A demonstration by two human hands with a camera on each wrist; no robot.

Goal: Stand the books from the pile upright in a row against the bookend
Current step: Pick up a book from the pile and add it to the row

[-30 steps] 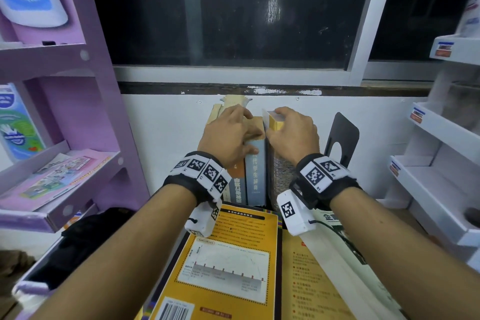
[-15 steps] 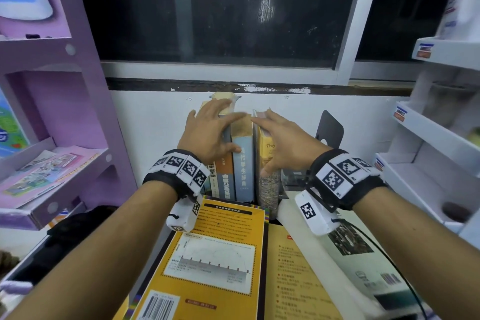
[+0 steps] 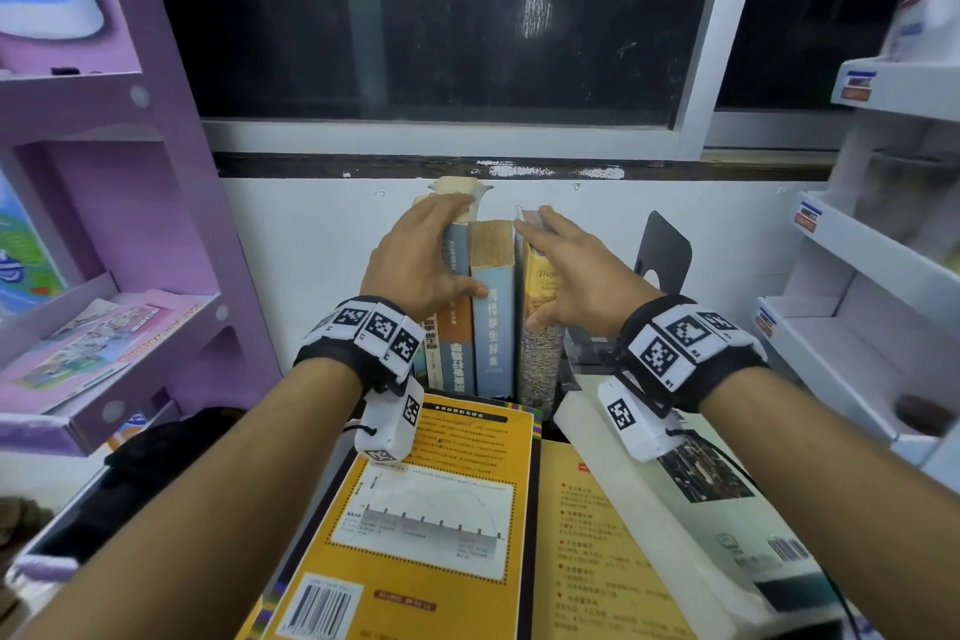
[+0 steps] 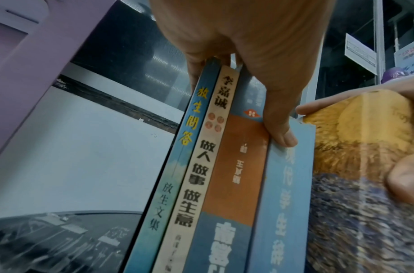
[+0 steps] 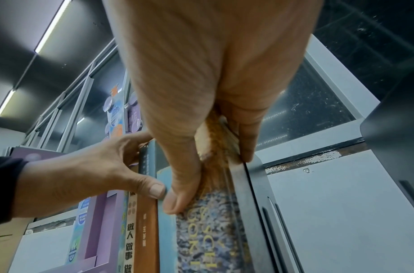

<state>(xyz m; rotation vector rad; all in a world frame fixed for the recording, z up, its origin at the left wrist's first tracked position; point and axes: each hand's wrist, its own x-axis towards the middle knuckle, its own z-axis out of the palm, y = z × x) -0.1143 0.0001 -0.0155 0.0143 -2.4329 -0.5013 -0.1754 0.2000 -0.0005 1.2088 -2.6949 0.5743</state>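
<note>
Several books stand upright in a row against the wall. My left hand [image 3: 457, 250] grips the left ones, fingers over their tops and far side, thumb pressing the light blue book's spine [image 4: 285, 194]. Beside it my right hand [image 3: 545, 270] pinches the yellow speckled book [image 3: 540, 359] at the row's right end, thumb on its spine and fingers along its right face [image 5: 245, 147]. The black bookend [image 3: 665, 250] stands to the right, a gap away. The pile lies flat in front: a yellow book [image 3: 452, 509], an orange one [image 3: 597, 535] and a white one [image 3: 691, 483].
A purple shelf unit [image 3: 171, 172] with booklets stands at the left. White shelves [image 3: 857, 276] line the right side. A dark window [image 3: 441, 16] sits above the white wall behind the books. Something black [image 3: 156, 447] lies under the purple shelf.
Both hands have moved from curling over the books' top edges to lying lower along their sides and spines. The row has stayed in place.
</note>
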